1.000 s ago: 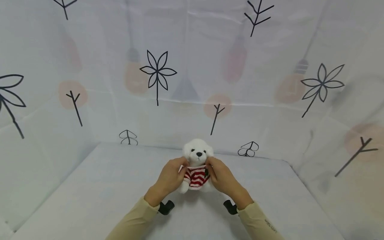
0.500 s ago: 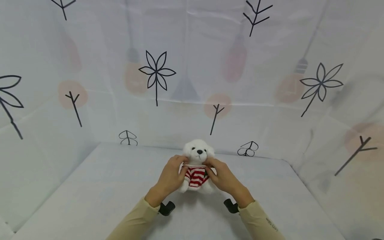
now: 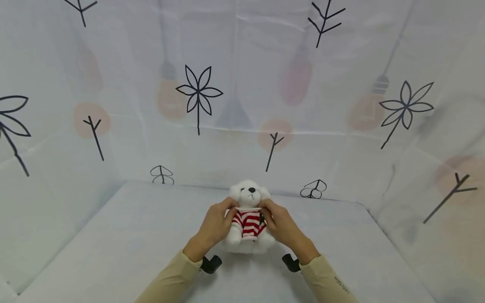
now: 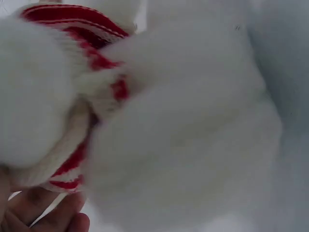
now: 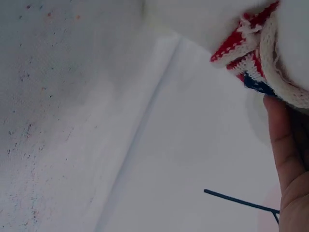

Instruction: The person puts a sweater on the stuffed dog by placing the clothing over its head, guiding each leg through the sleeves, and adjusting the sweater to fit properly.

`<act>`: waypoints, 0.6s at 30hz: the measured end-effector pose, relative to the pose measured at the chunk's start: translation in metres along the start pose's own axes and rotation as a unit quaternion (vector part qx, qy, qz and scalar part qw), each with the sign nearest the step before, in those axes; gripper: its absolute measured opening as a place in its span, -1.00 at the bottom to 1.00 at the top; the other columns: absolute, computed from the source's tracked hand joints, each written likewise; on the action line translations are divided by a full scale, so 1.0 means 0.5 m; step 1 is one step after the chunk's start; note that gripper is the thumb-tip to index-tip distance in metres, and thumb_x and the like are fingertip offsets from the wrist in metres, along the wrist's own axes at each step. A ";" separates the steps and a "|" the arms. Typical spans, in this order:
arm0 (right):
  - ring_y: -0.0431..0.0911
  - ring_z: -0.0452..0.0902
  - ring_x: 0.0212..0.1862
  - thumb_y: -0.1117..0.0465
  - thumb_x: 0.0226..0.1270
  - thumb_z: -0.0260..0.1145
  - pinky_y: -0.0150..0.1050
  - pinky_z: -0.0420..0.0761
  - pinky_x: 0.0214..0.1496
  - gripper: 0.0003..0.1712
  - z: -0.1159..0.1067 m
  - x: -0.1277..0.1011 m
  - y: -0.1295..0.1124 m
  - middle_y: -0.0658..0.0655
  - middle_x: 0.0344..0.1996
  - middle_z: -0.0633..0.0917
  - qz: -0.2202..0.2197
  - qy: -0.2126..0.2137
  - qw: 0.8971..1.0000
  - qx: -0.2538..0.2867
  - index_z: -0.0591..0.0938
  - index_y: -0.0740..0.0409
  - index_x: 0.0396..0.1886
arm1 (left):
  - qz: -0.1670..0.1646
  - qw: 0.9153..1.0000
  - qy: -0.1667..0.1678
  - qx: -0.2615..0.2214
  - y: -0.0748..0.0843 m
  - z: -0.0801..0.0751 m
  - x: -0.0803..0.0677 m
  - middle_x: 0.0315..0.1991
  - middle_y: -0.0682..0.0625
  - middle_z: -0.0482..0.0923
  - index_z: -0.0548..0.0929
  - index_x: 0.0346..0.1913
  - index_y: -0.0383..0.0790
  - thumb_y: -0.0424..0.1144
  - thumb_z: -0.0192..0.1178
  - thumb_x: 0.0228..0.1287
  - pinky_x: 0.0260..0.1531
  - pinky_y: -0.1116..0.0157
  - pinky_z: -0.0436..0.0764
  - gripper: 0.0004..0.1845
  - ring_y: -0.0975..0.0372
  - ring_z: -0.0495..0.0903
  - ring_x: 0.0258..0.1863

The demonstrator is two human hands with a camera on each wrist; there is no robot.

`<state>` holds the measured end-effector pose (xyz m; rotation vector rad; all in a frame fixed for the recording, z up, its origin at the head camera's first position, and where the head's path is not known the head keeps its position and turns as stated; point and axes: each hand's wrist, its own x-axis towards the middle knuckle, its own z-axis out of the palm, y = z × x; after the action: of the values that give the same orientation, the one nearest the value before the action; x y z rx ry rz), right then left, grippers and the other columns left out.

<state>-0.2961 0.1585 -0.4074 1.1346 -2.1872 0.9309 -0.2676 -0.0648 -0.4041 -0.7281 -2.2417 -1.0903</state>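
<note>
- Nearest the camera, two beige sleeves [image 3: 166,282] come in from the bottom edge, each with a small black mount [image 3: 210,264] under the wrist, just above the table [image 3: 113,244].
- The left hand [image 3: 214,225] has its fingers curled onto the toy's side at the shoulder; its wrist view shows fingertips [image 4: 43,215] under the knitted hem, so it is clamped on the garment and plush together.
- The right hand [image 3: 280,225] mirrors it on the other side, fingers curled at the collar; its wrist view shows a finger [image 5: 285,145] lying against the knit edge, so it too grips the toy rather than lying flat.
- Between the hands sits the white plush dog [image 3: 249,219], upright on the table near its back edge and tipped slightly backward, muzzle raised.
- The red-and-white striped sweater [image 3: 249,222] already covers the chest, with the collar at the neck and one front paw out through a sleeve; it looks nearly on, and what seems left is settling it at the shoulders, though the back is hidden.
- Behind it all hangs the printed white backdrop [image 3: 242,84] with black leaf and twig drawings and faint bulb shapes.
</note>
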 end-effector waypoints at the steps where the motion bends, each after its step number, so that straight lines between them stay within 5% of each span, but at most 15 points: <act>1: -0.26 0.50 -0.27 0.40 0.37 0.16 -0.32 0.55 -0.27 -0.84 0.000 0.000 0.000 -0.09 -0.30 0.59 0.003 -0.003 1.000 0.011 0.52 0.06 -0.17 | -0.003 1.000 0.003 -0.004 0.001 0.000 0.000 -0.28 0.03 0.66 0.57 -0.21 -0.14 -0.37 0.14 0.35 -0.33 0.28 0.57 -0.94 0.27 0.63 -0.29; 5: -0.26 0.52 -0.28 0.34 0.38 0.17 -0.33 0.56 -0.28 -0.87 0.001 0.000 0.000 -0.10 -0.31 0.59 0.026 -0.014 0.999 0.043 0.52 0.02 -0.19 | -0.015 0.999 0.026 0.011 0.006 -0.003 0.000 -0.28 0.05 0.61 0.55 -0.22 -0.15 -0.37 0.23 0.27 -0.21 0.18 0.57 -0.91 0.22 0.61 -0.21; 10: -0.27 0.51 -0.32 0.32 0.34 0.24 -0.33 0.56 -0.30 -0.88 0.003 0.000 -0.005 -0.12 -0.35 0.57 0.053 0.004 0.998 0.037 0.49 0.02 -0.23 | -0.011 0.998 0.053 0.039 0.020 -0.010 0.001 -0.40 0.00 0.49 0.52 -0.35 -0.18 -0.42 0.30 0.14 -0.39 0.30 0.51 -0.85 0.16 0.51 -0.38; 18: -0.26 0.52 -0.39 0.33 0.26 0.29 -0.32 0.57 -0.33 -0.81 0.003 0.001 -0.014 -0.13 -0.44 0.58 0.100 0.007 0.993 0.062 0.55 0.00 -0.19 | -0.054 0.997 -0.036 0.043 0.043 -0.017 0.000 -0.42 0.08 0.42 0.54 -0.38 -0.10 -0.22 0.37 0.05 -0.42 0.37 0.46 -0.82 0.29 0.43 -0.43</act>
<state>-0.2904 0.1544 -0.4056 0.9727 -2.2899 1.1689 -0.2513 -0.0604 -0.3886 -0.6257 -2.3970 -1.0245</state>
